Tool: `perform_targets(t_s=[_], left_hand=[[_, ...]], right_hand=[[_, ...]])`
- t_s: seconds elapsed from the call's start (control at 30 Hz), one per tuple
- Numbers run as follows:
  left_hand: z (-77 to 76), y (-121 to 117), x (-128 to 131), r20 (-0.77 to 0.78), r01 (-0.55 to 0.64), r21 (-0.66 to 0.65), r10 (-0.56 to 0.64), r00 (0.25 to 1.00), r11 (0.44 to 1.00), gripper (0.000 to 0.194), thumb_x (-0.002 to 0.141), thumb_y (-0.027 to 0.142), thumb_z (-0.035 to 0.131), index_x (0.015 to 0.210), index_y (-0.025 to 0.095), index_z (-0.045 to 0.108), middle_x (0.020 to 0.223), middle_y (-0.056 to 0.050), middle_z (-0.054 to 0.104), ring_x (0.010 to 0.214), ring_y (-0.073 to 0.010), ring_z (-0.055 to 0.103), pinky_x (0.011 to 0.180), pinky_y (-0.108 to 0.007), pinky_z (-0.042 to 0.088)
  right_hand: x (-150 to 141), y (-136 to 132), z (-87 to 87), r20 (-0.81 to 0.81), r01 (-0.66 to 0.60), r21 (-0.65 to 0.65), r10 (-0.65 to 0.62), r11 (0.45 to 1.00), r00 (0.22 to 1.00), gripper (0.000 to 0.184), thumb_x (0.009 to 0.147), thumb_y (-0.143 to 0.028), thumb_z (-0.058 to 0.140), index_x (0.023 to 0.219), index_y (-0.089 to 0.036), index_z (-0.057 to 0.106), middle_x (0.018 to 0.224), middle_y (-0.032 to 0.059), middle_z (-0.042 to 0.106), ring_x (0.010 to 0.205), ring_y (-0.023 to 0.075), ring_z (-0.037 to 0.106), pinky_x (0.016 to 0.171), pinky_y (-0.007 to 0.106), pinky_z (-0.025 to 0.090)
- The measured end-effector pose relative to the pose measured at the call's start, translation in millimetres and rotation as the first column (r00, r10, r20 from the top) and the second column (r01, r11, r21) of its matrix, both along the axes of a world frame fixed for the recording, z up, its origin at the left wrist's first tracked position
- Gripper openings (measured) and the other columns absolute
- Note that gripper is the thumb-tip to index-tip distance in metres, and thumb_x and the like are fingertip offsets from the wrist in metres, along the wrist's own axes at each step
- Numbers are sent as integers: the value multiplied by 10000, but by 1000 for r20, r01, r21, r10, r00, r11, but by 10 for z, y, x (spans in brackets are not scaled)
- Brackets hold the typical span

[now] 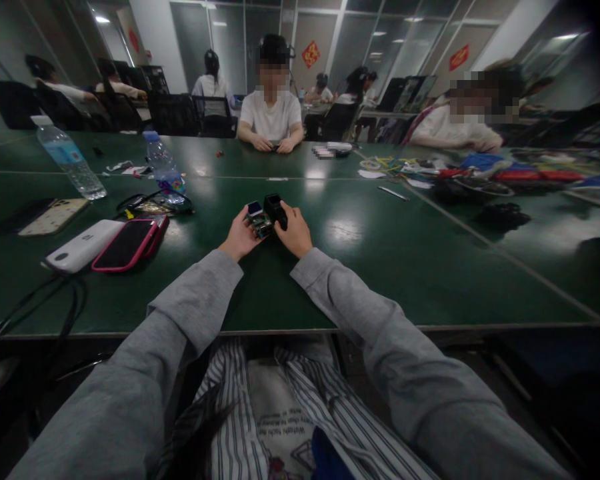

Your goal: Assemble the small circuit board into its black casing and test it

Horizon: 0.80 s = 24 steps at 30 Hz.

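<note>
My left hand (242, 236) is closed on a small green circuit board (261, 225) with a little screen at its top end. My right hand (296, 231) grips a black plastic casing (276, 209) that has a rectangular opening or window near its top. The two pieces are side by side, close together, just above the green table (290, 293). Fingers cover part of both pieces, so whether they touch or are joined by a wire I cannot tell.
Left are a white power bank (84, 247), a red-edged phone (125, 245), cables and two water bottles (70, 157) (164, 167). A pen (393, 193) and a heap of wires and bags (510, 170) lie right. A person (271, 113) sits opposite.
</note>
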<state>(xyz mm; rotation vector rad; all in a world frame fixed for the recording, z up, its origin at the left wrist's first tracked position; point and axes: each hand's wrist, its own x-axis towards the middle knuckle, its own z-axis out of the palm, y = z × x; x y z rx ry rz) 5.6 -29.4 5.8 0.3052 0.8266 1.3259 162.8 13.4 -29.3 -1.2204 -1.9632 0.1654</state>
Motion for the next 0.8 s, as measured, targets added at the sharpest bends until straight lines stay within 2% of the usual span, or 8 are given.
perform_targets(t_s=[0.8], left_hand=[[-26, 13, -11, -37, 33, 39, -31, 999, 999, 376, 910, 482, 586, 1150, 194, 611, 848, -55, 689, 753, -191, 662, 746, -338, 515]], right_hand=[[-6, -3, -7, -29, -14, -32, 13, 999, 999, 608, 870, -289, 531, 1463, -183, 448, 1218, 157, 562, 1099, 306, 614, 953, 471, 520]])
